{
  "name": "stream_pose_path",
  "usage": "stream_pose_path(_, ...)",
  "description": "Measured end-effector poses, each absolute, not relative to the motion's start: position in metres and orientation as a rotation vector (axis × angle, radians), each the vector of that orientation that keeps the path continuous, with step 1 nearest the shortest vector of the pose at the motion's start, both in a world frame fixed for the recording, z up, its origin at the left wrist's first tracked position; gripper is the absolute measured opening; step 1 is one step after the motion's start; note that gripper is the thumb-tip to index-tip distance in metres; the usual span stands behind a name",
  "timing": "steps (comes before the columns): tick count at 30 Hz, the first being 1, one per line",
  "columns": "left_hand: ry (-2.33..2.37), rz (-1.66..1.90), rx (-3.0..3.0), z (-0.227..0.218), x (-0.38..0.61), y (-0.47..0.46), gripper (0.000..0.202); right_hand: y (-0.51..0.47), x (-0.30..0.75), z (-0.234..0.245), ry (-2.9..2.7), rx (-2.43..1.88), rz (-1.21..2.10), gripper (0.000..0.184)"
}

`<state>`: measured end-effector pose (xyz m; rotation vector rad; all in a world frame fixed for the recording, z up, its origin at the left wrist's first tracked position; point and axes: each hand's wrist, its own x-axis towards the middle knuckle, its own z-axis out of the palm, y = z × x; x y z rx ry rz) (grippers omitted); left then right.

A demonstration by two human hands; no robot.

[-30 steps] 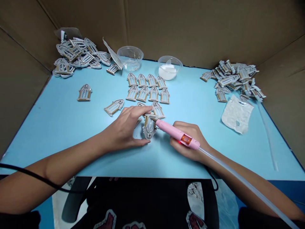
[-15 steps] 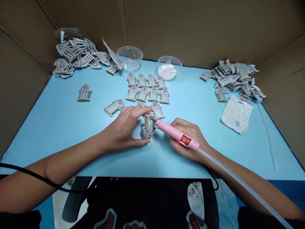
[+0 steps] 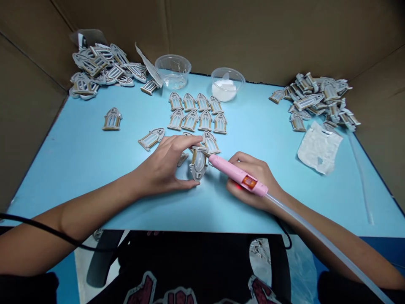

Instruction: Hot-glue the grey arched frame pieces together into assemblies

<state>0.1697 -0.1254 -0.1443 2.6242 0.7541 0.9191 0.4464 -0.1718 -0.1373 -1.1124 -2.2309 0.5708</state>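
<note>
My left hand (image 3: pixel 166 164) pinches a small grey arched window piece (image 3: pixel 198 164) between thumb and forefinger, tilted up off the blue table (image 3: pixel 79 160). My right hand (image 3: pixel 253 181) grips a pink pen-shaped glue tool (image 3: pixel 237 174) with a lit orange window; a clear stick trails from its back end. Its tip touches the upper right edge of the held piece. Just beyond my fingers, finished grey-and-gold window pieces (image 3: pixel 198 113) lie flat in neat rows.
Heaps of loose window pieces sit at the far left (image 3: pixel 98 69) and far right (image 3: pixel 319 99). Two clear plastic cups (image 3: pixel 172 71) (image 3: pixel 227 83) stand at the back. A crumpled paper (image 3: pixel 319 147) lies on the right. Cardboard walls enclose the table; a black cable crosses my left forearm.
Both hands keep their grip. The view has tipped slightly, so everything sits a little higher in the picture. The glue tool's tip stays at the held piece.
</note>
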Motion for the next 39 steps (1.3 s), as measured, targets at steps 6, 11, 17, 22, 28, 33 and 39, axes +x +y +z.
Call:
stream_pose_path(6,0.727,0.947,2.603,-0.1442,0.171,-0.1257,0.089,-0.1721,0.4452,-0.1358,-2.232,-1.089,0.577,0.01)
stream_pose_path(11,0.721,0.948,2.606,-0.1448,0.1712,-0.1251,0.09,-0.1729,0.4445,-0.1374,-2.214,-1.085,0.557,0.014)
stream_pose_path(17,0.711,0.937,2.598,-0.1442,0.1712,-0.1243,0.089,-0.1738,0.4449,-0.1391,-2.186,-1.104,0.591,0.013)
stream_pose_path(22,0.718,0.955,2.588,-0.1448,0.1706,-0.1239,0.091,-0.1738,0.4463,-0.1388,-2.194,-1.112,0.564,0.016)
stream_pose_path(28,0.687,1.013,2.626,-0.147,0.1709,-0.1227,0.092,-0.174,0.4455,-0.1378,-2.197,-1.113,0.576,0.014)
stream_pose_path(33,0.704,1.039,2.613,-0.1469,0.1701,-0.1222,0.089,-0.1734,0.4466,-0.1366,-2.209,-1.105,0.537,0.016)
stream_pose_path(39,0.692,1.047,2.618,-0.1454,0.1731,-0.1221,0.089,-0.1733,0.4453,-0.1377,-2.183,-1.081,0.543,0.015)
